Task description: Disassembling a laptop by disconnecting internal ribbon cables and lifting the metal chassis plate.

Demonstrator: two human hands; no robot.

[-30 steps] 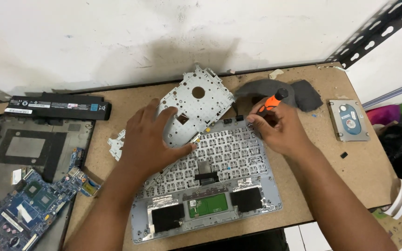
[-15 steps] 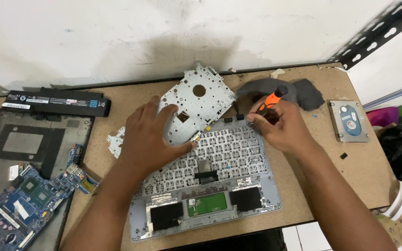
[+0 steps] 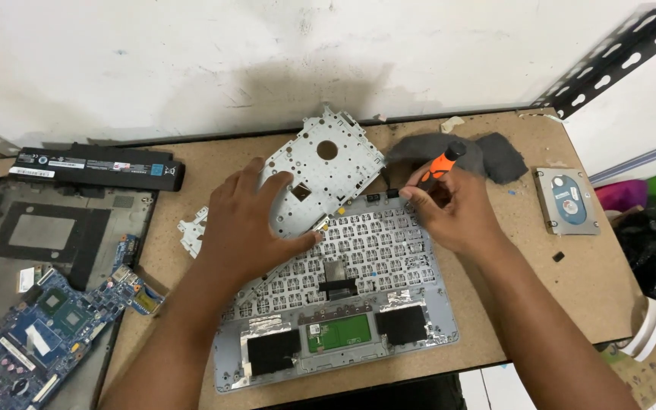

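Mid-frame, the left hand (image 3: 248, 220) presses flat, fingers apart, on the metal plate (image 3: 320, 163); right hand (image 3: 449, 209), clamped on the orange screwdriver (image 3: 442, 163), should stay upright over the keyboard panel (image 3: 358, 266)

Right hand (image 3: 455, 212) around orange screwdriver (image 3: 439, 165) above keyboard (image 3: 351, 262)

black battery (image 3: 96, 165) | blue motherboard (image 3: 32, 342) | hard drive (image 3: 567, 200) | dark foam pads (image 3: 487, 156) | perforated shelf bracket (image 3: 616, 57)
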